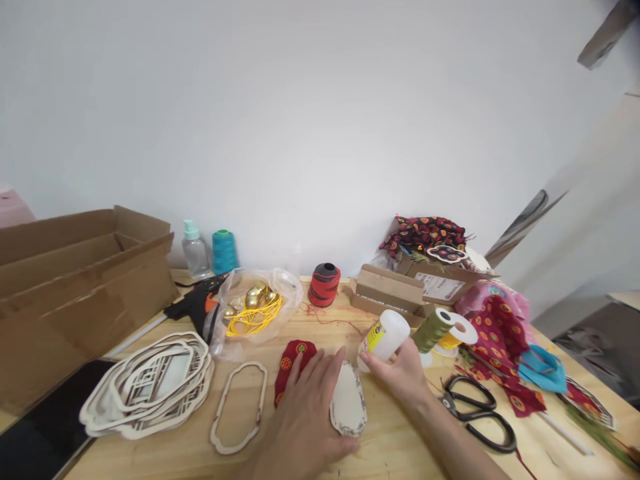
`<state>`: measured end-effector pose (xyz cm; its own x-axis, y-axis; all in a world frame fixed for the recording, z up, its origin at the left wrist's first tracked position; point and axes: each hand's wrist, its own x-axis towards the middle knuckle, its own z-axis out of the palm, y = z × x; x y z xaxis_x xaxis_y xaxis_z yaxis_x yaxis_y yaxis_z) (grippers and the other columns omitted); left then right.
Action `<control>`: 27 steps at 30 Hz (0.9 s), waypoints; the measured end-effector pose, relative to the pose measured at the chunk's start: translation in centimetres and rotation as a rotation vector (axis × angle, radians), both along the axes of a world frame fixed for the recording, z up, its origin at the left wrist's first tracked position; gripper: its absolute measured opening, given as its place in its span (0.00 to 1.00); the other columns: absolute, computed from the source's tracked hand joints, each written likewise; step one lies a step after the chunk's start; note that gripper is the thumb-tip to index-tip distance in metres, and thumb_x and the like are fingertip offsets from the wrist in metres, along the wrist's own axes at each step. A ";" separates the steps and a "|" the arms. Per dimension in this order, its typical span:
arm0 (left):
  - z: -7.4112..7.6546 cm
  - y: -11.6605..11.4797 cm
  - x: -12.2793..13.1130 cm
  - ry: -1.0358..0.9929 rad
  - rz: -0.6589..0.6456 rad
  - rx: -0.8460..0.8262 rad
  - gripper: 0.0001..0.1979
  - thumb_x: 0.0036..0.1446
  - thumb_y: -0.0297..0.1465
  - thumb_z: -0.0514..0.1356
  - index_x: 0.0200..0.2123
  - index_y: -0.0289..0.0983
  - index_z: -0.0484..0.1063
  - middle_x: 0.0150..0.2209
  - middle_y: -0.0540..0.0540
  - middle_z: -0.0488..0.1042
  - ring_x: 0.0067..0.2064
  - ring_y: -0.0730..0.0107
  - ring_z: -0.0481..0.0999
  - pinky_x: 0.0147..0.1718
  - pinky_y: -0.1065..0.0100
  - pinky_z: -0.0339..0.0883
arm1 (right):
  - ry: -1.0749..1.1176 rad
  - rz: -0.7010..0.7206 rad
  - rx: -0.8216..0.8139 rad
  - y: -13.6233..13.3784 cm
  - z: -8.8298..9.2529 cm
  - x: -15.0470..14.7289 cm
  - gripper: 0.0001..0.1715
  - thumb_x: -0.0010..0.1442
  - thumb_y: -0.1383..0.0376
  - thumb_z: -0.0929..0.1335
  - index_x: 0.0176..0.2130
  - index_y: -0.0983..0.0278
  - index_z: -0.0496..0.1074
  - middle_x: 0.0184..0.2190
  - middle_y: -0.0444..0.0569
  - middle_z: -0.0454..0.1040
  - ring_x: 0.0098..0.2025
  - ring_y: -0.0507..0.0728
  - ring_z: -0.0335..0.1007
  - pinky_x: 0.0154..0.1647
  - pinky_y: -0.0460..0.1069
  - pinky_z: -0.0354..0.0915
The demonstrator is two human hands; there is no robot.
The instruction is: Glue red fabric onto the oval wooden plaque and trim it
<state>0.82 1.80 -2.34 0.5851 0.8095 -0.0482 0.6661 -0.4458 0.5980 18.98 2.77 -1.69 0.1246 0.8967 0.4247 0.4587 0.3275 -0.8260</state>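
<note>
My left hand [313,407] is spread with its fingers stretched out. It lies over a piece of red patterned fabric [287,363] and along the side of a pale, long panel with a patterned edge [347,403]. My right hand [403,373] is closed around a white glue bottle with a yellow label [387,337]. The bottle leans over just right of the panel's far end; its nozzle cannot be made out. To the left of my left hand, a thin wooden frame [229,373] rests on the table.
Stacked wooden cutouts [150,387], a phone-like black slab [45,420] and a cardboard box [90,287] stand left. Behind are a glue gun [195,300], a bag of gold bells [255,307] and red thread [324,287]. Scissors [475,413], thread spools [435,330] and fabric [500,333] lie right.
</note>
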 end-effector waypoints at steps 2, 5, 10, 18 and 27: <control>0.1 0.0 0.0 0.005 0.004 -0.012 0.48 0.37 0.35 0.64 0.60 0.35 0.45 0.61 0.40 0.50 0.61 0.52 0.46 0.57 0.49 0.38 | -0.017 -0.007 0.023 0.1 0.1 0.0 0.08 0.43 0.67 0.72 0.26 0.63 0.70 0.22 0.44 0.73 0.24 0.55 0.68 0.24 0.48 0.65; 0.0 0.0 -0.1 -0.001 0.006 -0.016 0.48 0.36 0.35 0.64 0.60 0.35 0.45 0.61 0.40 0.50 0.61 0.52 0.46 0.57 0.49 0.38 | -0.022 -0.057 0.084 0.0 0.2 -0.1 0.08 0.42 0.67 0.72 0.27 0.61 0.70 0.22 0.44 0.73 0.25 0.55 0.68 0.26 0.49 0.65; -0.2 0.2 -0.1 -0.011 -0.011 -0.032 0.48 0.36 0.35 0.64 0.60 0.37 0.45 0.62 0.42 0.50 0.61 0.51 0.46 0.57 0.48 0.37 | -0.026 -0.154 0.148 -0.5 -0.3 -0.2 0.12 0.39 0.66 0.73 0.28 0.60 0.70 0.23 0.45 0.73 0.26 0.58 0.69 0.27 0.50 0.66; 0.4 0.6 -0.1 0.068 -0.050 -0.098 0.46 0.38 0.34 0.63 0.60 0.38 0.46 0.62 0.43 0.47 0.62 0.51 0.44 0.57 0.48 0.37 | 0.043 -0.231 0.127 -0.7 0.4 -1.2 0.06 0.42 0.64 0.70 0.25 0.62 0.68 0.21 0.45 0.73 0.22 0.56 0.69 0.24 0.49 0.67; 0.0 0.9 -0.3 0.079 -0.076 -0.070 0.46 0.39 0.40 0.63 0.60 0.38 0.45 0.62 0.41 0.48 0.61 0.49 0.45 0.56 0.47 0.39 | 0.232 -0.262 0.011 -0.6 0.2 -0.5 0.08 0.40 0.63 0.71 0.24 0.63 0.70 0.21 0.46 0.75 0.23 0.58 0.70 0.25 0.49 0.68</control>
<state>0.50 2.66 -2.37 0.6368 0.7561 -0.1512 0.6780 -0.4557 0.5768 18.49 2.12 -1.50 0.4444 0.8172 0.3670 0.3284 0.2326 -0.9155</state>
